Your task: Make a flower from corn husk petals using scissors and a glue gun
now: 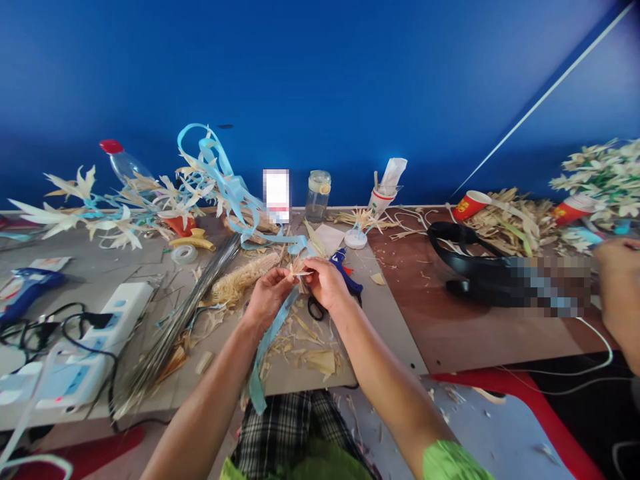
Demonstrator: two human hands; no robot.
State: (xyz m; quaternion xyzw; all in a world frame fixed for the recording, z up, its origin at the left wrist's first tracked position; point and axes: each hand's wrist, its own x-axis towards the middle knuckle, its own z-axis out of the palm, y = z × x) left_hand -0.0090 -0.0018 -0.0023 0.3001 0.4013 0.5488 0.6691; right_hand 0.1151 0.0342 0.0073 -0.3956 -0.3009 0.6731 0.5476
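Note:
My left hand [271,291] and my right hand [327,283] meet over the front of the table. Their fingertips pinch a small corn-husk flower [299,269] with pale, pointed petals; the fingers partly cover it. A light blue ribbon [277,321] passes just under the hands and hangs over the table's front edge. Black-handled scissors [316,309] lie beside my right wrist, and a blue glue gun [346,270] is just beyond it. To the left of my left hand are a corn cob-like bundle [245,277] with shredded fibres and a sheaf of thin metal wires [187,313].
On the left are a white power strip [117,327], black cables and another blue glue gun [25,290]. Husk flowers on blue stems [100,207] stand behind. A glass water bottle [319,195] is by the wall. Another person's hand [620,293] is at far right, near a black headband-like device [470,260].

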